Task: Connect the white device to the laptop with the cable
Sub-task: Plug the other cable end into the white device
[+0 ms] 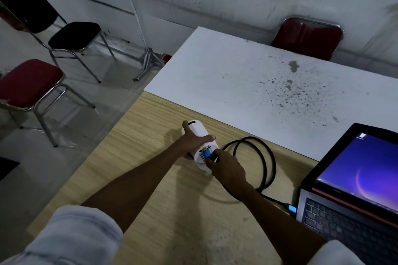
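Observation:
The white device [199, 130], a rounded cylinder, lies on its side on the wooden table [150, 178]. My left hand [192, 141] grips it around the middle. My right hand [226, 168] pinches the blue plug [207, 153] of the black cable [270, 157] against the device's vented end face. The cable loops to the right of the device and runs to a second blue plug [292, 208] at the left side of the open laptop [353, 200], whose screen is lit.
A white, stained table [258, 75] adjoins the wooden one at the back. A red chair [308, 36] stands behind it. Left of the tables stand a black chair [73, 34], another red chair [30, 84] and a metal stand [148, 58] on the floor.

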A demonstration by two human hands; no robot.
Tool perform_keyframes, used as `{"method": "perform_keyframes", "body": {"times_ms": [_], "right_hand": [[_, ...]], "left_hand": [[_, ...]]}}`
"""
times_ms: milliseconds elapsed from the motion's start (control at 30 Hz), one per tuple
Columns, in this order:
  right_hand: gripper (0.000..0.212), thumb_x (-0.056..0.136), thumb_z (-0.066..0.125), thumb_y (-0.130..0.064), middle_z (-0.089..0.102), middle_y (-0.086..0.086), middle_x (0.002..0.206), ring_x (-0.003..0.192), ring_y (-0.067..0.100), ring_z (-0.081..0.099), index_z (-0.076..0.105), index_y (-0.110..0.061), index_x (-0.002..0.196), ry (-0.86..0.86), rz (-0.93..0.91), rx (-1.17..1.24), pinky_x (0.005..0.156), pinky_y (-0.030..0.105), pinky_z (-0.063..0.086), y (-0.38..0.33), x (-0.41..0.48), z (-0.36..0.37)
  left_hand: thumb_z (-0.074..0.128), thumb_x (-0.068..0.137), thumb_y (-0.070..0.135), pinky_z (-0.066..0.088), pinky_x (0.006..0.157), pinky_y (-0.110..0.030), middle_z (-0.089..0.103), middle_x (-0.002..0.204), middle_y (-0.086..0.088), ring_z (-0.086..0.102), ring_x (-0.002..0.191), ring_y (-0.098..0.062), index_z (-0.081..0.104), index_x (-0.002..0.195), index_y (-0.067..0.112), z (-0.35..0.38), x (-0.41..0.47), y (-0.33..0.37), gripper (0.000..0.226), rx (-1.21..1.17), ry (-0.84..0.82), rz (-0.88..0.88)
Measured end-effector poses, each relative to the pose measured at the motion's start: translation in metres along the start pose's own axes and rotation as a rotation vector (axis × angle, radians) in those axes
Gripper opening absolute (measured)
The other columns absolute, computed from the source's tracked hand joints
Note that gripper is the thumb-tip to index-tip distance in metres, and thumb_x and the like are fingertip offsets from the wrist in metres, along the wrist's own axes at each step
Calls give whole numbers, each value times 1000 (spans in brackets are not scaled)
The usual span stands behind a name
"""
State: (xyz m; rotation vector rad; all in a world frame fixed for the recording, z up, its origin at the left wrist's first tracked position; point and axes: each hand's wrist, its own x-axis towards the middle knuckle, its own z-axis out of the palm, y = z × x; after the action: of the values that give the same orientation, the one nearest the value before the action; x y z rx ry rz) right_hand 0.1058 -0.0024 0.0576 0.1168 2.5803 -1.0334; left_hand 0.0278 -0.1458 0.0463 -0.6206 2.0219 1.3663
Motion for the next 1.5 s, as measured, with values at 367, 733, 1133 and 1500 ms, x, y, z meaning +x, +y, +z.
{"method": "perform_keyframes", "body": {"times_ms": [367,733,1133,1500], "right_hand": [[22,91,58,-36,72,4,85,72,20,68,62,-20,106,21,29,119,68,44,59,7,4,9],[24,93,57,-27,67,4,105,96,23,62,60,-14,113,3,41,128,79,32,46,28,25,-16],[50,90,53,-31,21,12,156,141,42,19,37,-34,138,96,331,-264,107,61,31,127,42,-44],[44,83,61,-25,55,8,129,103,39,54,55,-30,127,260,163,-395,83,45,51,145,55,-54]], "left_hand": [[84,59,53,55,88,-51,52,124,-25,60,101,-39,-3,140,41,19,-11,10,119,310,237,302],[82,59,53,54,77,-49,53,112,-20,55,99,-37,0,142,43,25,0,49,117,495,257,603],[79,64,56,53,76,-47,50,112,-19,52,103,-38,-3,146,43,67,47,93,116,682,212,700],[81,61,59,50,78,-48,52,120,-20,51,110,-39,2,147,35,88,81,114,119,640,246,641]]}}
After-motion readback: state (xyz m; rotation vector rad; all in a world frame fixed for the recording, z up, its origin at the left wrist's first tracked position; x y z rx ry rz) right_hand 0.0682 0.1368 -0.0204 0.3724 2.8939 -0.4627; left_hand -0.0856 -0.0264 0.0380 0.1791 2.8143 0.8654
